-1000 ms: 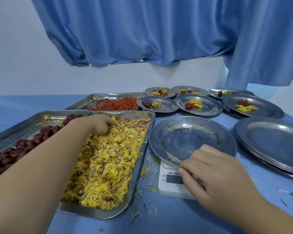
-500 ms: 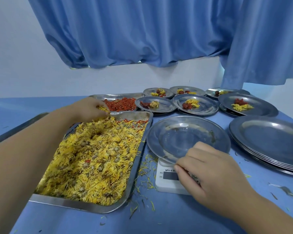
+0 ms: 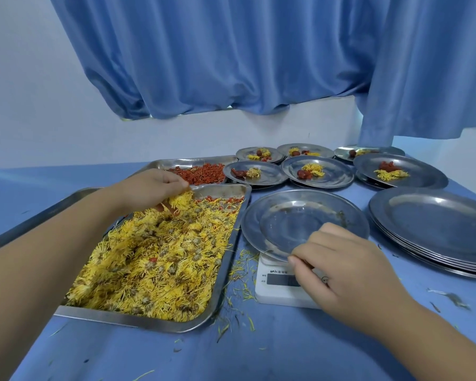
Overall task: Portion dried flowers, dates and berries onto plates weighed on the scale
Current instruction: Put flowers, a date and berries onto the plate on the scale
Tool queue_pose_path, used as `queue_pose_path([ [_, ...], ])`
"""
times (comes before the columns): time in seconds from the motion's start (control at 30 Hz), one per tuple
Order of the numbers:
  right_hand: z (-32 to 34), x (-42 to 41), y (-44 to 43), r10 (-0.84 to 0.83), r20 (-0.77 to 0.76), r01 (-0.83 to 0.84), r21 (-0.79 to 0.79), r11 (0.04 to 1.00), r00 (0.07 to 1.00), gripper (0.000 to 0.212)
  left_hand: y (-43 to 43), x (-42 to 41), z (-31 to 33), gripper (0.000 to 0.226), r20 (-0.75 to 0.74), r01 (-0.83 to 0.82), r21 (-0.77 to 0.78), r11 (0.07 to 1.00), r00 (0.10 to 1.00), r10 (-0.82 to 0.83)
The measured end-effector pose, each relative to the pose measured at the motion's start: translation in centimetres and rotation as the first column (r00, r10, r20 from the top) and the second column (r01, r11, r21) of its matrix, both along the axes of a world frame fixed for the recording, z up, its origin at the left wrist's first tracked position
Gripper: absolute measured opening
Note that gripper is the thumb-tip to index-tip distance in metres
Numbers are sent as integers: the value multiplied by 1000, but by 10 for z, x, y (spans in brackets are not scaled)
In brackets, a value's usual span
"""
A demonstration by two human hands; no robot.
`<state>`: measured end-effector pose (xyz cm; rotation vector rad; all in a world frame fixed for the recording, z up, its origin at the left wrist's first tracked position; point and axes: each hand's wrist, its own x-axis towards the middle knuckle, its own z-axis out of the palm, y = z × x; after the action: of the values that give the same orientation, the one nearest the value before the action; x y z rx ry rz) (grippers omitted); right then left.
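Blue bench (image 3: 259, 353) under blue curtains (image 3: 231, 64). Dried flowers (image 3: 180, 200) are pinched by the left grip (image 3: 149, 188) above their tray (image 3: 121, 321). The right grip (image 3: 349, 270) is curled at the empty plate (image 3: 300, 224) on the scale (image 3: 272, 295); its hold cannot be told. Flowers should be dropped gently, centrally.

Left hand (image 3: 151, 189) extended forward, pinching flower clump (image 3: 180, 201), right hand (image 3: 349, 268) palm-down, fingers (image 3: 312, 253) curled

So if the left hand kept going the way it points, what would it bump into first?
Likely the red berries in the tray just beyond the left hand, which pinches yellow flowers; depth is unclear.
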<state>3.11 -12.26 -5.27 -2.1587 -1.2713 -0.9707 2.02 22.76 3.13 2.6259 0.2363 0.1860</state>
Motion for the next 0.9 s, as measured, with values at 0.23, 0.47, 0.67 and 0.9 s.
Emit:
queue_pose_path([
  [0.23, 3, 5, -4, -47, 30, 46, 38, 998, 998, 36, -44, 15, 3, 14, 99, 132, -179, 975, 988, -116],
  [0.47, 4, 18, -13, -107, -6, 107, 94, 990, 994, 35, -137, 49, -9, 14, 61, 320, -280, 905, 947, -316],
  [0.67, 5, 25, -22, -135, -28, 138, 123, 983, 990, 35, -182, 66, -24, 38, -28, 360, -162, 919, 929, -369],
  [0.9, 4, 27, -24, -152, -51, 156, 96, 983, 987, 37, -174, 53, -18, 56, -29, 325, -166, 931, 942, -334],
])
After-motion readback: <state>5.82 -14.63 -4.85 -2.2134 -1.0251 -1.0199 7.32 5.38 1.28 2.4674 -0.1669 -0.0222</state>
